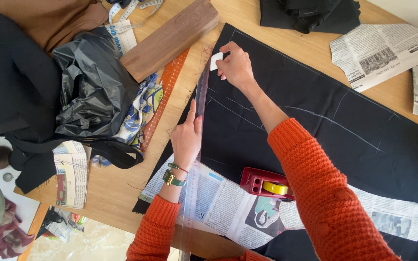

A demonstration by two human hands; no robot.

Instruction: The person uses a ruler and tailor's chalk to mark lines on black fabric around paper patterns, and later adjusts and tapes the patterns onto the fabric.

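A large piece of black fabric (315, 96) with white chalk lines lies across the wooden table (112, 188). A long clear ruler (195, 159) runs along the fabric's left edge. My left hand (187, 137) presses flat on this ruler, index finger pointing up along it. My right hand (235, 65) pinches a small white piece of tailor's chalk (216, 61) against the fabric right beside the ruler's upper end. Both arms wear orange knitted sleeves; a green watch and bracelet sit on my left wrist.
A newspaper pattern (228, 203) lies under my arms with a red tape dispenser (267, 183) on it. At the left are a black plastic bag (93, 82), patterned cloth, an orange ruler (165, 92) and a wooden block (170, 38). More newspaper (383, 48) and dark cloth lie at top right.
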